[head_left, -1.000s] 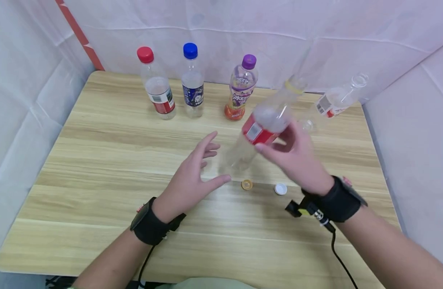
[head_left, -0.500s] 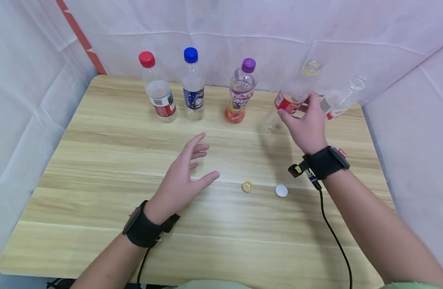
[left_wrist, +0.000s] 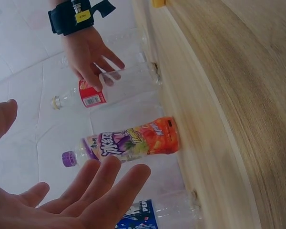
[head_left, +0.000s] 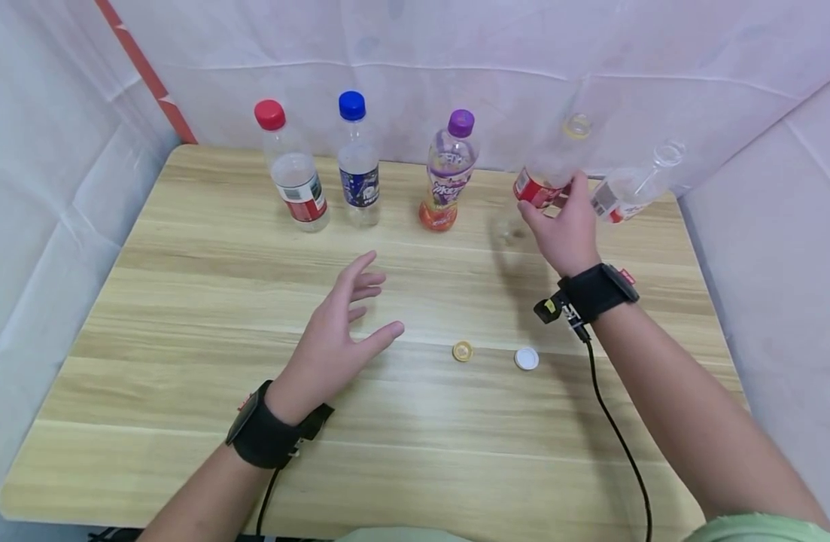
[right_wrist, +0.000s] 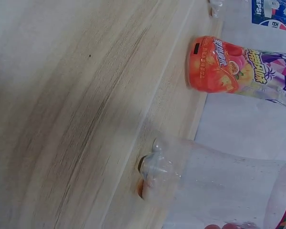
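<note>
My right hand [head_left: 569, 233] holds a clear plastic bottle [head_left: 535, 190] by its red label, thumb on one side and fingers round the other. The bottle stands upright at the back right, its neck uncapped with a yellow ring. Its clear base [right_wrist: 164, 171] is right at the tabletop in the right wrist view. My left hand [head_left: 333, 331] hovers over the middle of the table, fingers spread and holding nothing. Near the middle lie a yellow cap [head_left: 463, 351] and a white cap [head_left: 526, 358], both with their insides up.
Along the back edge stand a red-capped bottle [head_left: 299, 181], a blue-capped bottle [head_left: 359, 177] and a purple-capped juice bottle [head_left: 447, 181]. Another uncapped bottle [head_left: 621, 197] is just right of my right hand. White cloth [head_left: 415, 45] hangs behind the wooden table [head_left: 184, 324].
My right hand has carried the red-labelled bottle from the middle to the back right and brought it upright beside the other uncapped bottle. My left hand has drawn slightly left.
</note>
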`<state>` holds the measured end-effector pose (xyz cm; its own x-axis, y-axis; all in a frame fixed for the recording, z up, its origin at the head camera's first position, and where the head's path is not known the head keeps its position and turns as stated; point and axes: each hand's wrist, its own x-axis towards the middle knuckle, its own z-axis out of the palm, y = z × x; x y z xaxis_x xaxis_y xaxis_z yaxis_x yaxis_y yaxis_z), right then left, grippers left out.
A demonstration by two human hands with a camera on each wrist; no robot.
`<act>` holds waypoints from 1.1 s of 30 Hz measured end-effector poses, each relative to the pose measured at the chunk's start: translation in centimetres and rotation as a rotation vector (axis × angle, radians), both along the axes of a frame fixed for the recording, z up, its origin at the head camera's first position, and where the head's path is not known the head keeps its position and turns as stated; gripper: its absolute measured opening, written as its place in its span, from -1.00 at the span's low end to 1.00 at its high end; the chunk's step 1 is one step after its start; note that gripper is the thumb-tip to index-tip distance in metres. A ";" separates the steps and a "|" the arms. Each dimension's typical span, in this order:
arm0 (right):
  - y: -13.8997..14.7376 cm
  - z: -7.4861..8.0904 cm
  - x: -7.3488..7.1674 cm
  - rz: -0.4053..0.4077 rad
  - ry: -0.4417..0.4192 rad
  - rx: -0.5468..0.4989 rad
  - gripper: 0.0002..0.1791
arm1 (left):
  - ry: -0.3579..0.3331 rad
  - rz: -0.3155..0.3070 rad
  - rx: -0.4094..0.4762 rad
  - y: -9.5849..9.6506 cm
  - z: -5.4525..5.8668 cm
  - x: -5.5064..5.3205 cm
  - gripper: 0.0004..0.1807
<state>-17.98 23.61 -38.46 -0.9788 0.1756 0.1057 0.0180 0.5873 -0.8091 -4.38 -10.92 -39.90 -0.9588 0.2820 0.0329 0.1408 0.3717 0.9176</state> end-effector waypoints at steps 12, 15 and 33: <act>-1.9 4.2 5.8 -0.091 0.246 0.064 -0.02 | 0.024 0.013 -0.003 -0.6 0.2 0.1 -0.01; -3.7 6.4 6.7 -0.041 0.390 0.073 -0.10 | 0.020 0.017 0.002 -0.7 0.3 0.1 -0.01; -11.3 4.9 -2.9 0.198 0.021 0.005 0.23 | 0.003 0.010 0.003 -0.5 0.4 0.5 0.00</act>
<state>-20.83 12.26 -33.58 -0.9917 -0.0204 0.1272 -0.1153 0.5817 -0.8052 -3.89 -11.44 -39.45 -0.9615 0.2725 0.0362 0.1396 0.3706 0.9183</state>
